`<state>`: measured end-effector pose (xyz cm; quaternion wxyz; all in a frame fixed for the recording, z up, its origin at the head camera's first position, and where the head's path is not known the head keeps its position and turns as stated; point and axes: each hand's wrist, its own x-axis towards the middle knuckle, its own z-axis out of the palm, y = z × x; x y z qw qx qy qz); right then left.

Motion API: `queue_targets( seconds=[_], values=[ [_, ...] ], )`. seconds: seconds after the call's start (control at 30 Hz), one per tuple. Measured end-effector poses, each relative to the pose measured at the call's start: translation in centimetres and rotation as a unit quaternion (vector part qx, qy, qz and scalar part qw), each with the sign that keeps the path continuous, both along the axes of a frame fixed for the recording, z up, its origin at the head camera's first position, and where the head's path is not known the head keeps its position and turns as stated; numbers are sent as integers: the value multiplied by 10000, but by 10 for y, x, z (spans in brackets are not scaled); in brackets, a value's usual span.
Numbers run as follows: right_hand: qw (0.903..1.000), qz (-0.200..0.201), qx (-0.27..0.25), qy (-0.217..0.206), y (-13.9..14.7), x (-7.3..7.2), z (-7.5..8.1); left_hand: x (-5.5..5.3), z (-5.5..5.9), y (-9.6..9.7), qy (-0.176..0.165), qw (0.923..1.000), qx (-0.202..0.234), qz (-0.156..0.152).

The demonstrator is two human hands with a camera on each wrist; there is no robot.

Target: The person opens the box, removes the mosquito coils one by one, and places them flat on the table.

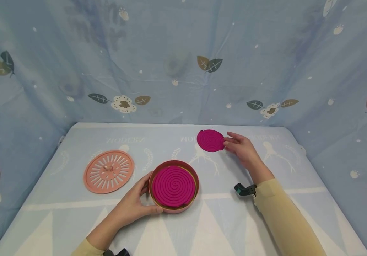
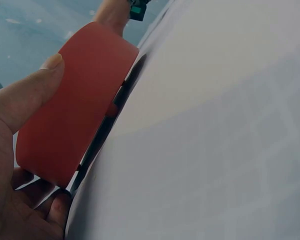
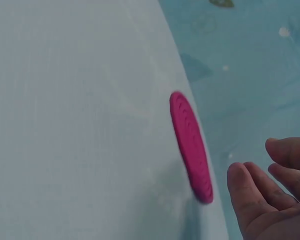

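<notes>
My left hand [image 1: 133, 204] holds the round mosquito coil tin [image 1: 174, 210] from its left side, thumb in front and fingers around behind. In the left wrist view the thumb lies on the tin's reddish wall [image 2: 85, 105]. Inside the tin sits a magenta mosquito coil [image 1: 173, 186]. Another magenta coil [image 1: 210, 140] lies farther back on the table. Just right of that coil is my right hand [image 1: 242, 149], its fingers relaxed. The right wrist view shows a gap between the fingertips and the coil [image 3: 191, 147].
A pink slotted lid [image 1: 104, 181] with a small central knob lies left of the tin. The patterned cloth-covered table [image 1: 221, 213] is enclosed by blue fabric walls [image 1: 183, 89] at the back and sides. Dark camera mounts [image 1: 244, 189] stick out from the wrists.
</notes>
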<state>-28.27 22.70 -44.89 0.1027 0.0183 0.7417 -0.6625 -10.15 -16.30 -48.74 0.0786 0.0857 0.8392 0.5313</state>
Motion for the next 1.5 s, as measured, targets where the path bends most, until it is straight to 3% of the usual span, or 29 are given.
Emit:
queue_targets(
  seconds=[0.43,0.73,1.17,1.5],
  values=[
    [9947,912,70,472,-35,44,21,0,-1,0,12,10000,-81,14],
    [9891,1314,222,624,-56,65,25,0,-1,0,15,10000,-46,-9],
    [9813,1809,139,646,-75,82,21,-2,-2,2,-40,10000,-46,-31],
    [9669,2442,298,679,-94,93,15,1,0,0,3,10000,-21,2]
  ],
)
